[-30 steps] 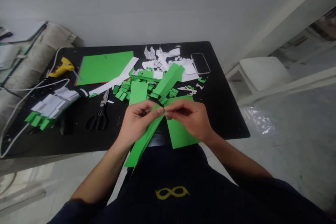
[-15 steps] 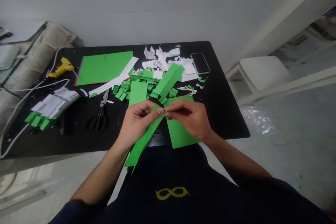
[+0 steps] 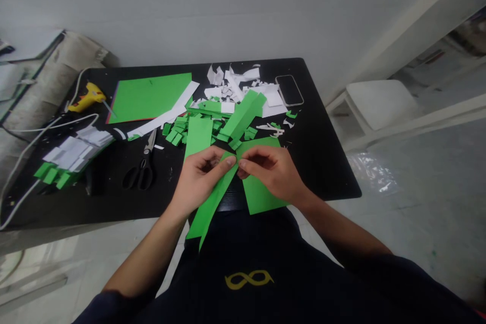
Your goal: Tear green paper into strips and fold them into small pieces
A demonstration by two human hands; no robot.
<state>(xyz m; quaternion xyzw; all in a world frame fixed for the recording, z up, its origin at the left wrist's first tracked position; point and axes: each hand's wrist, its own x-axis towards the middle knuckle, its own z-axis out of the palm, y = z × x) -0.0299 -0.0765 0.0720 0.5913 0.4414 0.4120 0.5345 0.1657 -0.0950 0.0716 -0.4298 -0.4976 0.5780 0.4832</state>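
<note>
A folded green paper strip (image 3: 212, 207) slants from my fingers down past the table's front edge, its lower end parted in two layers. My left hand (image 3: 203, 174) grips it, thumb on top near the upper end. At that same end, the fingertips of my right hand (image 3: 273, 172) are pinched on the strip's edge. A green paper sheet (image 3: 261, 195) lies under my right hand. Beyond my left hand lies another green piece of paper (image 3: 199, 134). Long green strips (image 3: 243, 116) rest on a pile of small folded green pieces (image 3: 176, 134).
White paper scraps (image 3: 228, 91) and a phone (image 3: 289, 90) lie at the back. Black-handled scissors (image 3: 142, 172), a yellow glue gun (image 3: 89, 97) with its cord, a large green sheet (image 3: 152, 96) and a white-and-green paper assembly (image 3: 72, 154) are on the left. A white stool (image 3: 379, 104) stands right.
The strip's lower end has swung a little to the right and its layers have shifted. My right fingertips have moved slightly down along its edge. The left hand keeps its grip.
</note>
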